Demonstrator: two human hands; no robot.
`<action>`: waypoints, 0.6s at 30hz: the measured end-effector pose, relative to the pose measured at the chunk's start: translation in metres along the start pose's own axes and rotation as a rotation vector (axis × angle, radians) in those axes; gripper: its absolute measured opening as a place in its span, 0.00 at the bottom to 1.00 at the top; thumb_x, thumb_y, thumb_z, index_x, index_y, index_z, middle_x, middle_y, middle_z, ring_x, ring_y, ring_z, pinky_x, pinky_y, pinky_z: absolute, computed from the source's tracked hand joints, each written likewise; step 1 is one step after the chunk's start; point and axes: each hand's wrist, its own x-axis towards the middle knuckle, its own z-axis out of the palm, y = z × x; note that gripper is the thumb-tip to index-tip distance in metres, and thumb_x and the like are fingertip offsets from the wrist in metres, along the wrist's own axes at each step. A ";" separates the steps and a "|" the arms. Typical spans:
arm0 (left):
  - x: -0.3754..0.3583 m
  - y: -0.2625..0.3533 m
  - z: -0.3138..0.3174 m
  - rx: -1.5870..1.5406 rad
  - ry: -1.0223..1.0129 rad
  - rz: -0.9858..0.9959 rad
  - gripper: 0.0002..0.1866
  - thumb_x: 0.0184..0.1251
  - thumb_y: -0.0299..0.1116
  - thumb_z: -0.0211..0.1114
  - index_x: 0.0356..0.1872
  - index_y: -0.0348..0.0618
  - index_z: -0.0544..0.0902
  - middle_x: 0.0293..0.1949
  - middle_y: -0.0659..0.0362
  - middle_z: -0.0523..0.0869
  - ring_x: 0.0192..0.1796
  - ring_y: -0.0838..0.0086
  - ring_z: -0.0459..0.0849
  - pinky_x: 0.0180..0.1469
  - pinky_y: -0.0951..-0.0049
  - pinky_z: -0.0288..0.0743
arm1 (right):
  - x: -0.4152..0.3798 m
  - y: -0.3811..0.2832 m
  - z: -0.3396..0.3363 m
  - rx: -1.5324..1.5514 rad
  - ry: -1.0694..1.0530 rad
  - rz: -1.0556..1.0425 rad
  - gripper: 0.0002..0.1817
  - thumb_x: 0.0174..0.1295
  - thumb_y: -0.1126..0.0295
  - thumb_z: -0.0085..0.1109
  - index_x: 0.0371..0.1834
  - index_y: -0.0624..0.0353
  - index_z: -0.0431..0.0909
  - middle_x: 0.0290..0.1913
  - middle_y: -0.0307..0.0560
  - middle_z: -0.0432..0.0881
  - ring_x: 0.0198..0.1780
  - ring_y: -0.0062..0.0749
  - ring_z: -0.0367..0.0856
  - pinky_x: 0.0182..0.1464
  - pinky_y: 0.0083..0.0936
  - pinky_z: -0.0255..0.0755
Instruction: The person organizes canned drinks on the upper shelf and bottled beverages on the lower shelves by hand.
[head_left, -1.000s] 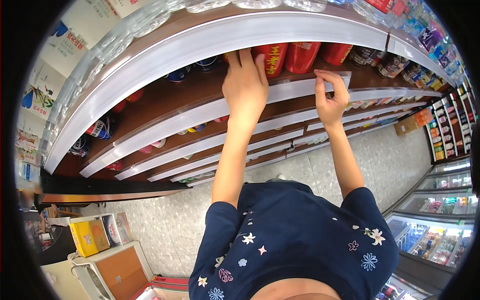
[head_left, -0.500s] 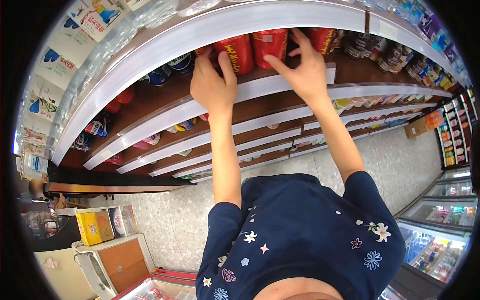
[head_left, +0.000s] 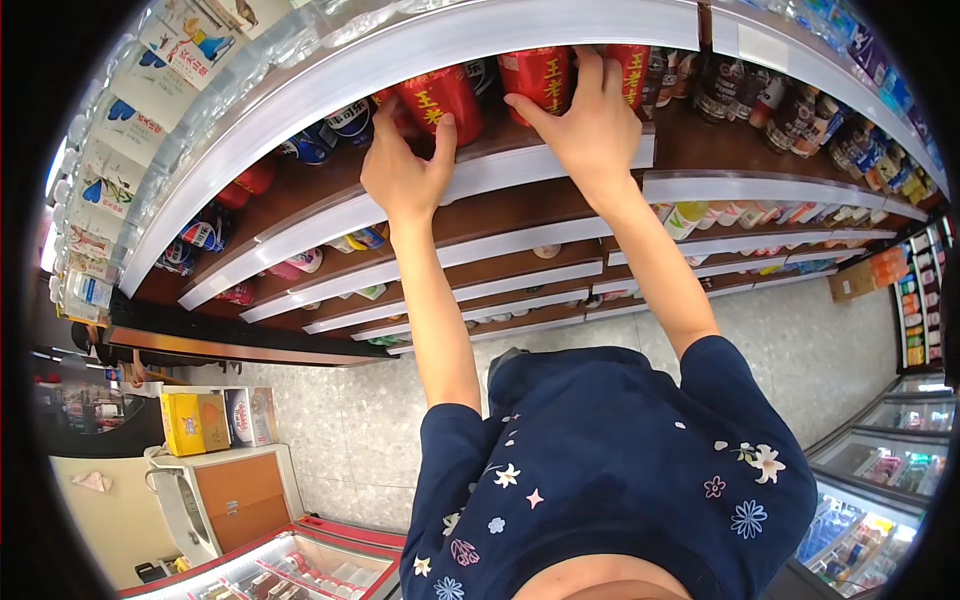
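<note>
Two red drink cans with yellow characters stand on the brown upper shelf. My left hand [head_left: 408,178] is closed around the left red can [head_left: 452,98], thumb at its front and fingers along its left side, partly hidden. Around the right red can [head_left: 537,82] my right hand [head_left: 592,125] is curled, thumb near its lower left and fingers on its right side. A gap separates these cans, and a dark can [head_left: 480,76] shows behind it. Another red can [head_left: 629,72] stands just right of my right fingers.
A white shelf edge [head_left: 420,52] hangs low above the cans. Blue cans [head_left: 349,120] stand to the left, and dark bottles [head_left: 717,92] to the right. Lower shelves hold more goods. Behind me are a red-rimmed freezer [head_left: 330,550] and a glass-front fridge [head_left: 850,510].
The left can has shifted left with my left hand, widening the gap between the two cans. Yellow characters now face forward on both. My right hand has moved slightly left and up.
</note>
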 end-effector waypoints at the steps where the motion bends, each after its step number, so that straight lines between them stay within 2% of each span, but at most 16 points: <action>1: 0.000 0.001 0.001 0.005 -0.004 -0.012 0.33 0.56 0.51 0.71 0.55 0.38 0.73 0.39 0.54 0.87 0.32 0.68 0.86 0.36 0.69 0.78 | 0.000 0.000 0.000 -0.006 0.001 0.001 0.45 0.42 0.42 0.76 0.58 0.58 0.69 0.42 0.49 0.76 0.32 0.45 0.82 0.33 0.36 0.77; 4: 0.001 0.004 0.001 0.020 0.019 -0.004 0.36 0.54 0.53 0.72 0.54 0.34 0.73 0.35 0.55 0.87 0.31 0.65 0.86 0.35 0.68 0.78 | -0.003 0.008 0.010 0.066 0.100 -0.050 0.41 0.45 0.49 0.77 0.58 0.57 0.68 0.35 0.45 0.74 0.30 0.43 0.80 0.30 0.36 0.75; 7: 0.001 0.004 -0.001 0.031 -0.005 -0.064 0.39 0.51 0.56 0.74 0.54 0.34 0.73 0.37 0.56 0.85 0.30 0.66 0.85 0.34 0.68 0.78 | -0.004 0.016 0.015 0.126 0.081 -0.051 0.34 0.46 0.56 0.75 0.55 0.55 0.71 0.35 0.44 0.76 0.29 0.40 0.81 0.28 0.31 0.74; 10: 0.001 0.003 0.001 0.010 0.036 -0.087 0.41 0.47 0.57 0.76 0.54 0.34 0.73 0.38 0.57 0.83 0.31 0.68 0.84 0.34 0.69 0.77 | -0.011 0.009 0.004 0.350 0.039 -0.126 0.25 0.49 0.59 0.74 0.49 0.55 0.75 0.27 0.39 0.76 0.26 0.33 0.80 0.26 0.27 0.73; 11: 0.001 0.003 0.001 0.016 0.029 -0.103 0.40 0.48 0.55 0.77 0.54 0.35 0.73 0.39 0.57 0.84 0.32 0.69 0.84 0.35 0.69 0.77 | -0.011 0.004 -0.001 0.398 0.061 -0.185 0.15 0.52 0.63 0.72 0.40 0.54 0.79 0.22 0.36 0.76 0.22 0.28 0.78 0.25 0.24 0.71; 14: 0.000 0.003 -0.002 0.010 0.009 -0.130 0.38 0.48 0.51 0.79 0.54 0.36 0.73 0.39 0.56 0.85 0.35 0.70 0.85 0.38 0.70 0.78 | -0.022 -0.001 -0.002 0.534 -0.040 -0.267 0.12 0.53 0.70 0.71 0.39 0.56 0.80 0.22 0.36 0.78 0.20 0.23 0.72 0.23 0.20 0.68; 15: 0.000 0.002 -0.002 -0.014 0.010 -0.123 0.38 0.49 0.50 0.79 0.54 0.36 0.73 0.39 0.56 0.84 0.35 0.70 0.85 0.39 0.71 0.78 | -0.025 -0.006 -0.005 0.567 -0.081 -0.225 0.08 0.54 0.72 0.69 0.37 0.56 0.81 0.23 0.37 0.79 0.20 0.22 0.73 0.23 0.19 0.67; 18: 0.000 -0.004 -0.003 -0.070 0.025 -0.037 0.34 0.51 0.49 0.77 0.53 0.37 0.75 0.39 0.56 0.83 0.35 0.69 0.84 0.37 0.70 0.77 | -0.034 -0.017 -0.007 0.650 -0.170 -0.180 0.08 0.55 0.72 0.68 0.37 0.57 0.81 0.23 0.38 0.80 0.20 0.21 0.74 0.23 0.19 0.68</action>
